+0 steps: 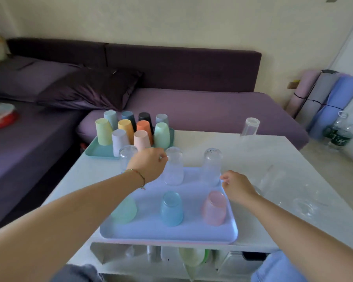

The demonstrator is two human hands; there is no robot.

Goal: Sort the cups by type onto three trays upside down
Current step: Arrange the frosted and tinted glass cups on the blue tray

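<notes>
Shows left hand (149, 164), fingers (163, 157) curled against the upright, mouth-down glass (174, 169) just to their right on the tray's (147, 226) far row, grip unclear; right hand (237, 187) farther off, loosely curled, empty.

Soft, even daylight filled the room, strongest toward the right of the frame. There the white table (263, 155) was washed out almost to blank, and the glasses (273, 182) lying on it dissolved into glare. The purple sofa (192, 110) at the left sank into dull shade. The cups (171, 208) on the lilac tray (171, 234) cast only faint, blurred shadows. Everything looked a little soft, and the clear glass (173, 169) at centre was barely a pale outline. The wide lens bowed the wall (171, 21) and stretched the forearms (69, 220) at the lower corners.
</notes>
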